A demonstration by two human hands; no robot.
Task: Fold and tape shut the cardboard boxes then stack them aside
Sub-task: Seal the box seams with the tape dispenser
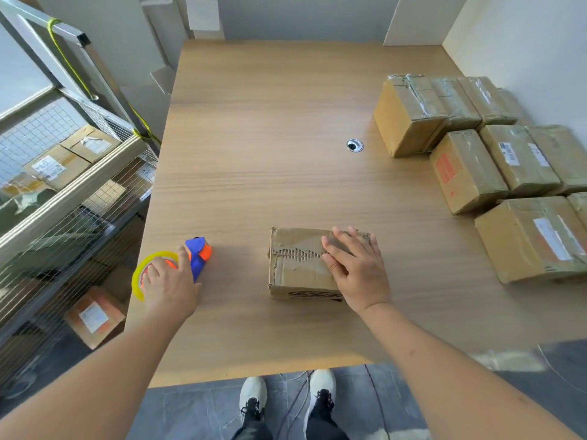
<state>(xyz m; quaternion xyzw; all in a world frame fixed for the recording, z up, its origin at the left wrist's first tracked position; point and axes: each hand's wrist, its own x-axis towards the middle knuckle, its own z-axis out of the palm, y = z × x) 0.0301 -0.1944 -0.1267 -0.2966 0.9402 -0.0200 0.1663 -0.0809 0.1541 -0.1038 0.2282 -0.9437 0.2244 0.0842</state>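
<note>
At lower centre of the frame, the right hand [355, 271] lies flat, pressing the cardboard box [301, 265] flaps closed, while the left hand [170, 287] grips the tape dispenser [193, 258] at lower left, which probably must next be brought to the seam.

Wire-mesh shelving [73, 173] is seen standing left of wooden table [270, 128]; labelled parcels [60, 166] are being stored inside. Cable grommet [354, 145] is set in tabletop.

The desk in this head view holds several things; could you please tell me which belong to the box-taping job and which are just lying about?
Job: cardboard box under right hand; tape dispenser under left hand; taped boxes.
Lying about: cable grommet; cart parcels.
</note>
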